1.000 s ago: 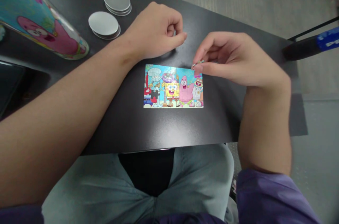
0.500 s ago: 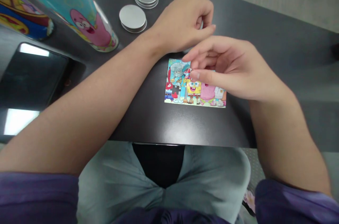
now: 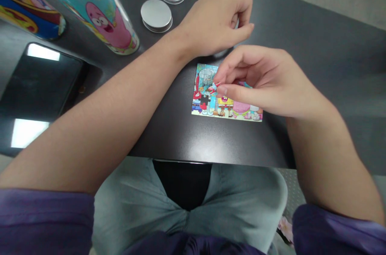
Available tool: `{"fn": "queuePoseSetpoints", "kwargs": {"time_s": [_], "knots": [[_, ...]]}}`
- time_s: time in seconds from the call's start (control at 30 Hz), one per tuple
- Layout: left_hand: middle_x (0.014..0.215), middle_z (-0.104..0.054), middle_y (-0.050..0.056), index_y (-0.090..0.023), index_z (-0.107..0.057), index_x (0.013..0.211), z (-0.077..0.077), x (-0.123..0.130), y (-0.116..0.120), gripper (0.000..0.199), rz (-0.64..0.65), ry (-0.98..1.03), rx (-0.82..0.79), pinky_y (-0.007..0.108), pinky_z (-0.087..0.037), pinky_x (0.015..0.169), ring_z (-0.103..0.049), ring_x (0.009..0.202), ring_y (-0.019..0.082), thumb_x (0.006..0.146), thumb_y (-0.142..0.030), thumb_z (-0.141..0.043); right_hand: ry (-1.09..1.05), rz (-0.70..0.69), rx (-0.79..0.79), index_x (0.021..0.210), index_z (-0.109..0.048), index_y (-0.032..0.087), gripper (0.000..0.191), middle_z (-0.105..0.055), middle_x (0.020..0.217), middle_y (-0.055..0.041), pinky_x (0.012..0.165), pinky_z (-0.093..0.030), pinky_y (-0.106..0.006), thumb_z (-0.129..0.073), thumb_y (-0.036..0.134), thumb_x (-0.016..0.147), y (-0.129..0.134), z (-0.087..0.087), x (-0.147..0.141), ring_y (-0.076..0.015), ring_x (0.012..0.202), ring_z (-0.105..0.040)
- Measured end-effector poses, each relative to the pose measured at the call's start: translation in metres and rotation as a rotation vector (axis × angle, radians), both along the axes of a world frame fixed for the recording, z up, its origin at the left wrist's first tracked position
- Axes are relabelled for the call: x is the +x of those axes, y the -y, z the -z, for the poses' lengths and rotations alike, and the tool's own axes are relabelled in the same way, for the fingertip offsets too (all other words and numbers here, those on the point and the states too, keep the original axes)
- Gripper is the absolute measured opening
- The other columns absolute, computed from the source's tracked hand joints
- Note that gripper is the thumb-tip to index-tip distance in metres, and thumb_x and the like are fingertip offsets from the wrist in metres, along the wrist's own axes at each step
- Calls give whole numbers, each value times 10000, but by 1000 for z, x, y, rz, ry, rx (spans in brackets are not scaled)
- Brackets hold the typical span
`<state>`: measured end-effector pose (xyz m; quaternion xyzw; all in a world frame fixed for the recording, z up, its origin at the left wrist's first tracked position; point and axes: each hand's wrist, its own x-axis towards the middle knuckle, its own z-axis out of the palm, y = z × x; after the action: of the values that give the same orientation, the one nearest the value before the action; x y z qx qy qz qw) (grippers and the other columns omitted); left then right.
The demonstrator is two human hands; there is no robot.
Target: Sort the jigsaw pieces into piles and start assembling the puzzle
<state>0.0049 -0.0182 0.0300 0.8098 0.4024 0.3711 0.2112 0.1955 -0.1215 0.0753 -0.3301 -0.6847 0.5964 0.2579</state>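
A small jigsaw puzzle (image 3: 197,111) with colourful cartoon figures lies flat on the dark table. A dark, piece-shaped gap shows in its lower left part. Over the puzzle, my right hand (image 3: 265,78) pinches a small puzzle piece (image 3: 216,85) between thumb and forefinger, its other fingers curled. My left hand (image 3: 218,21) rests just beyond the puzzle with its fingers curled inward. Something pale shows between those fingers, and a rounded edge peeks out beneath the palm; I cannot make out what it is.
Two short stacks of round silver lids (image 3: 156,14) stand left of my left hand. Farther left are a tall cartoon-printed tube (image 3: 105,21), another printed container (image 3: 30,5) and a black tablet-like device (image 3: 36,86). The table's near edge (image 3: 181,161) runs above my lap.
The view has shifted slightly, so everything sits a little farther right. My right thumb and forefinger have come closer together around the puzzle piece. My left hand stays in place.
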Motion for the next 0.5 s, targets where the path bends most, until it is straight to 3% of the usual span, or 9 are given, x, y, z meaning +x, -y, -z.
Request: {"fn": "queuePoseSetpoints", "kwargs": {"time_s": [0.13,0.23,0.3,0.5], "knots": [[777,-751,-20,-183,-753,769,1,0,-1,357,16,23,12,372,-478,922,-805,883,234,928,127,-833,48,2,42,1213,-1007,462,396,-924,1134,10,975,-804,-474,-1068,182,939,0,1,0,-292,1003,-857],[774,-737,-25,-191,-762,776,5,-1,-4,360,30,35,40,391,-517,957,-797,871,233,946,116,-843,85,12,83,1114,-993,422,218,-935,1083,12,1002,-801,-480,-1046,257,983,1,0,-2,-290,984,-843],[795,-754,-22,-189,-786,795,9,-2,-7,332,36,36,47,392,-541,971,-817,886,234,964,88,-857,70,16,108,1048,-967,368,153,-933,1029,17,941,-771,-432,-1034,246,986,2,-1,-4,-259,936,-834],[848,-803,-4,-176,-839,831,14,-3,-12,262,40,21,80,388,-552,980,-880,967,263,1012,9,-884,59,7,75,965,-876,319,230,-886,929,42,819,-657,-371,-1032,151,954,4,-3,-9,-200,832,-772]]}}
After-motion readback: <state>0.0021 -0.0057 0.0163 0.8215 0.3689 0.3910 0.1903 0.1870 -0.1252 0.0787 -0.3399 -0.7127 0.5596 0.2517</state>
